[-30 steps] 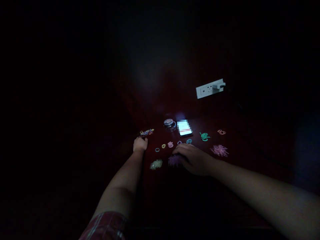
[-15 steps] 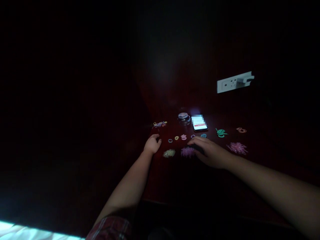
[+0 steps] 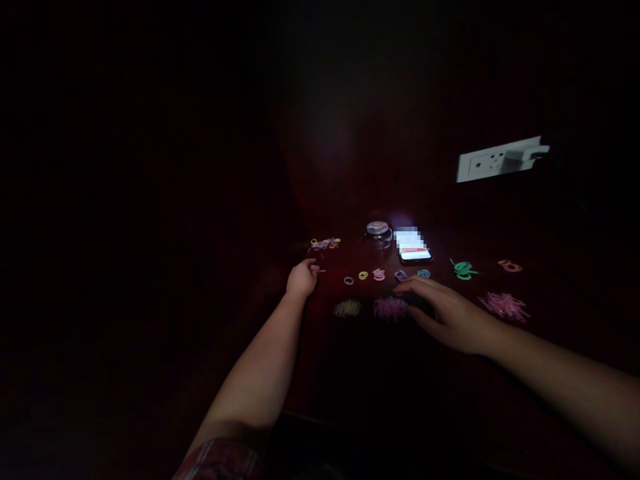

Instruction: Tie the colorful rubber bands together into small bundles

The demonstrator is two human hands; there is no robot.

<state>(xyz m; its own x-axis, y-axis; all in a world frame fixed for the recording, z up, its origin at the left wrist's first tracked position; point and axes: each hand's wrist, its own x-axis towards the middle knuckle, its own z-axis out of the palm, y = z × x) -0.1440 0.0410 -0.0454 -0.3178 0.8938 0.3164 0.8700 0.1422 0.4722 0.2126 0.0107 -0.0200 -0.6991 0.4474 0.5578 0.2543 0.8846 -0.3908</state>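
My left hand (image 3: pixel 302 279) is at the left of the dark red table, fingers curled together, with a small pinkish rubber band (image 3: pixel 321 271) showing at the fingertips. Just beyond it lies a mixed pile of small coloured rubber bands (image 3: pixel 325 244). My right hand (image 3: pixel 447 313) hovers with thumb and fingers apart, nothing visible between them, beside a heap of purple rubber bands (image 3: pixel 390 308). Past its fingertips runs a row of small ring clusters: blue-grey (image 3: pixel 349 281), yellow (image 3: pixel 363 275), pink (image 3: pixel 379 275), purple (image 3: pixel 401 275) and blue (image 3: pixel 424 273).
A lidded clear jar (image 3: pixel 379 235) stands behind the row beside a lit phone (image 3: pixel 415 255). Green bands (image 3: pixel 464 269), orange bands (image 3: pixel 510 266) and a pink heap (image 3: pixel 505 306) lie right; a pale yellow heap (image 3: pixel 347 308) sits nearer. A wall socket (image 3: pixel 500 160) holds a plug.
My left hand's spread fingers have curled in, and a pinkish band now shows there. My right hand stays near the purple heap, its fingers wider apart. The view has shifted slightly left.
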